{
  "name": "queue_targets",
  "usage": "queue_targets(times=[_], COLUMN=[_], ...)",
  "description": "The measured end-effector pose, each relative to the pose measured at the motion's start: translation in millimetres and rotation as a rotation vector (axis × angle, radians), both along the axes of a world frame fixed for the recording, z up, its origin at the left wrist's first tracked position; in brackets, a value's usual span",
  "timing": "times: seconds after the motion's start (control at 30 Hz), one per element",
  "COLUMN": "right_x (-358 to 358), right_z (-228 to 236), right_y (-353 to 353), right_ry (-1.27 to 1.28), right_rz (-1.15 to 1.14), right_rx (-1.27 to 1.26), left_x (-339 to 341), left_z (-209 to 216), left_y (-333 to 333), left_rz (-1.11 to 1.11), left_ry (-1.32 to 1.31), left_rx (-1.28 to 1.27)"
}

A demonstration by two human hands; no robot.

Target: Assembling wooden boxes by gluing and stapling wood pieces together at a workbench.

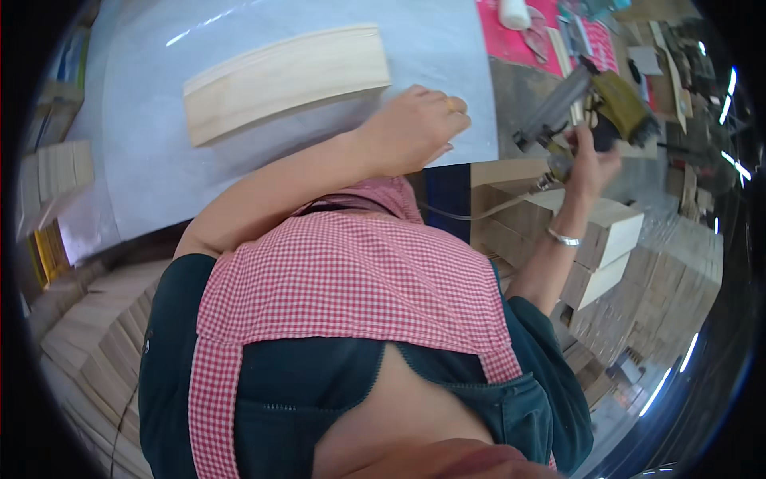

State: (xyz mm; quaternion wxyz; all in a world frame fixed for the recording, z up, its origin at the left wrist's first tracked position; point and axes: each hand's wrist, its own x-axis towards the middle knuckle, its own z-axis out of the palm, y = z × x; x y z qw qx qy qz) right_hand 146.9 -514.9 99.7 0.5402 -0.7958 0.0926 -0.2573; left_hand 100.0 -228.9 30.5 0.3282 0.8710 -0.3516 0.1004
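Note:
My right hand (592,164) grips an air-powered nail gun (618,108) with a grey magazine and a mustard-yellow body, held up off the right end of the worktable. An air hose (499,209) runs to it from the left. Over the right part of the pale worktable (152,180), my left hand (419,128) has its fingers curled in; what they hold, if anything, is hidden. Just left of that hand lies a long pale wooden piece (287,80), slightly tilted across the table, its near side in shadow.
Pink sheeting (542,40) with a white bottle (515,14) and small items covers the far right surface. Stacked wooden boxes (610,231) stand below at my right. More stacked wooden pieces (100,327) sit on my left, near the table's edge.

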Motion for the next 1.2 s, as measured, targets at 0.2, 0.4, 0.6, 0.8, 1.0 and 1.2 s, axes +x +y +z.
queue_targets(times=[0.2, 0.4, 0.6, 0.8, 1.0, 1.2], right_x=[-39, -56, -45, -40, -38, -33], right_z=[47, 54, 52, 49, 49, 49], right_y=[63, 126, 152, 157, 160, 166], right_ry=[0.4, 0.562, 0.661, 0.704, 0.744, 0.693], right_rz=[0.254, 0.53, 0.639, 0.623, 0.633, 0.645], right_rx=[-0.212, -0.324, -0.417, -0.404, -0.379, -0.376], left_x=[-16, 1, 12, 11, 18, 17], left_z=[-4, 12, 4, -11, 1, -21], left_y=[97, 136, 140, 138, 139, 144], left_rz=[0.517, 0.435, 0.42, 0.437, 0.391, 0.407], left_ry=[-0.126, 0.147, 0.293, 0.271, 0.547, 0.1], left_rx=[0.161, 0.241, 0.218, 0.122, 0.195, 0.036])
